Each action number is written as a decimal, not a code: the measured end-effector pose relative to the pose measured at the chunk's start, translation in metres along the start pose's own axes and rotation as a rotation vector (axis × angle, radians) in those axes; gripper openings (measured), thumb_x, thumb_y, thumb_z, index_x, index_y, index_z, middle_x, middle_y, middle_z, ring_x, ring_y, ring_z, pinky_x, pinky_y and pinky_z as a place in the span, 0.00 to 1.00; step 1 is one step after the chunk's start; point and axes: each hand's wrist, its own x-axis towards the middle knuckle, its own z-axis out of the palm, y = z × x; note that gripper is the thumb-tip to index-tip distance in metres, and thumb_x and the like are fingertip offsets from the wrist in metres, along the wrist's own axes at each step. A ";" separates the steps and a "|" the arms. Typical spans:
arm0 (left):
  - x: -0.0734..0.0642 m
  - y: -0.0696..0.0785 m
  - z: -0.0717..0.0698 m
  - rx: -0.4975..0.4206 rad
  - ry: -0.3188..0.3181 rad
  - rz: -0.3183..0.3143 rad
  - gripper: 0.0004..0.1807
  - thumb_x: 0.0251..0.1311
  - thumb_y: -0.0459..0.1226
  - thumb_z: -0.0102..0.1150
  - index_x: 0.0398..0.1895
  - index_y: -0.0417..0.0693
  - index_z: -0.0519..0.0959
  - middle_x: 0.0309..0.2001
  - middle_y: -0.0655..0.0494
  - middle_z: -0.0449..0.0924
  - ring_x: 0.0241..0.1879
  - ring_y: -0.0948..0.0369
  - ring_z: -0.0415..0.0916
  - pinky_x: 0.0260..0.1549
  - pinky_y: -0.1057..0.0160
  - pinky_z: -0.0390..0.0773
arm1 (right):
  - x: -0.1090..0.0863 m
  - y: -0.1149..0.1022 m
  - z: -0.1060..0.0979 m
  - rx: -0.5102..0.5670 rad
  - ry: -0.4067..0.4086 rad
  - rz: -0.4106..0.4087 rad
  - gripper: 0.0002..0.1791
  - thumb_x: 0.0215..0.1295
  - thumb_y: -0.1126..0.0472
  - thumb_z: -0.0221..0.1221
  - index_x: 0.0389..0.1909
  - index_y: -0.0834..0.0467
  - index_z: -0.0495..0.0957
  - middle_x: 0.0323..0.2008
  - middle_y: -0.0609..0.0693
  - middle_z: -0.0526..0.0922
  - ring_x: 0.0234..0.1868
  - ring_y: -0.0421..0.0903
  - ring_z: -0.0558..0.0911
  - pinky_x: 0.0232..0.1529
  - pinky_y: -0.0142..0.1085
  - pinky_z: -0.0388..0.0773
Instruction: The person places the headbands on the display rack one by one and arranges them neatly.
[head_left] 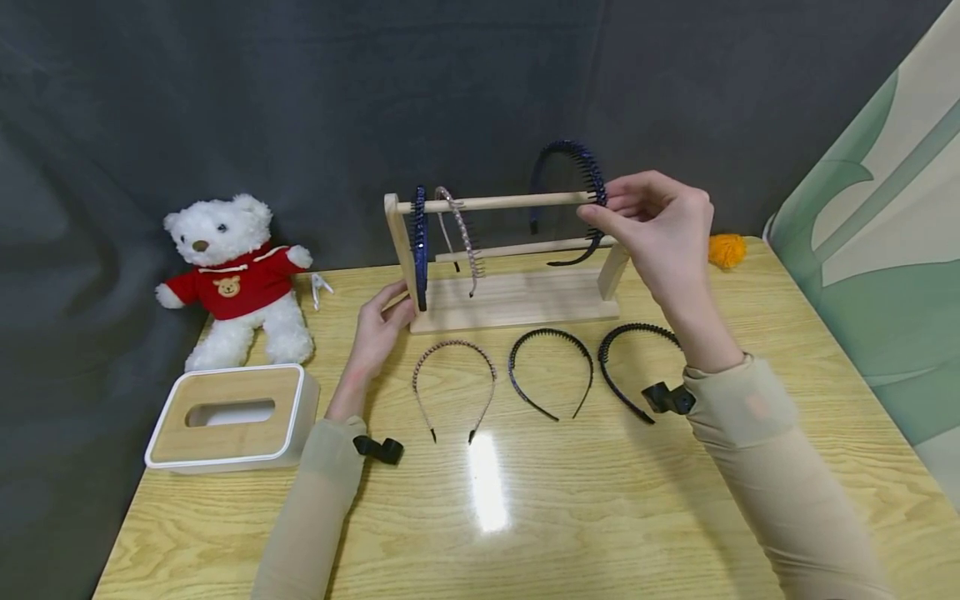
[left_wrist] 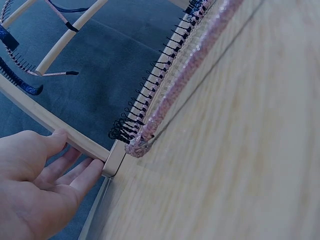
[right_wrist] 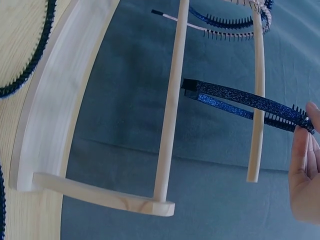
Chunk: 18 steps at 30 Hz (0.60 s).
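A wooden headband stand (head_left: 517,302) has two horizontal bars. Low on its left upright, my left hand (head_left: 378,329) grips the wood, thumb on one side and fingers on the other (left_wrist: 45,182). My right hand (head_left: 663,229) pinches a dark blue toothed headband (head_left: 588,162) by its curved top, at the free right end of the upper bar. In the right wrist view this headband (right_wrist: 235,95) passes around that bar, its tips near the lower bar (right_wrist: 170,115). A glittery blue headband (head_left: 421,250) and a pink one (head_left: 467,233) hang further left.
In front of the stand lie a pink headband (head_left: 453,343), a dark one (head_left: 551,332) and another dark one (head_left: 615,387) partly behind my right forearm. A white teddy bear (head_left: 247,283), tissue box (head_left: 225,417) and small white clip (head_left: 321,289) are left; an orange fluffy thing (head_left: 726,250) is right.
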 end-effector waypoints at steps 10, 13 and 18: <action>0.001 -0.001 -0.001 -0.001 0.002 -0.004 0.24 0.81 0.27 0.52 0.76 0.30 0.69 0.74 0.36 0.69 0.69 0.40 0.74 0.65 0.59 0.81 | -0.002 -0.003 0.012 0.019 -0.018 -0.004 0.14 0.57 0.64 0.81 0.41 0.64 0.90 0.30 0.45 0.87 0.31 0.42 0.85 0.39 0.26 0.85; 0.001 -0.002 0.000 -0.005 0.004 -0.005 0.24 0.81 0.27 0.52 0.75 0.30 0.69 0.75 0.35 0.69 0.69 0.40 0.74 0.65 0.60 0.81 | -0.003 -0.004 0.016 0.011 -0.024 -0.010 0.15 0.57 0.63 0.81 0.42 0.65 0.90 0.30 0.46 0.88 0.31 0.41 0.85 0.38 0.26 0.86; 0.001 -0.001 0.000 -0.013 0.002 -0.004 0.24 0.81 0.26 0.52 0.75 0.29 0.69 0.74 0.35 0.69 0.69 0.40 0.74 0.65 0.61 0.81 | -0.003 -0.005 0.023 -0.014 -0.033 -0.017 0.15 0.57 0.62 0.82 0.41 0.64 0.90 0.30 0.46 0.88 0.31 0.41 0.86 0.38 0.25 0.86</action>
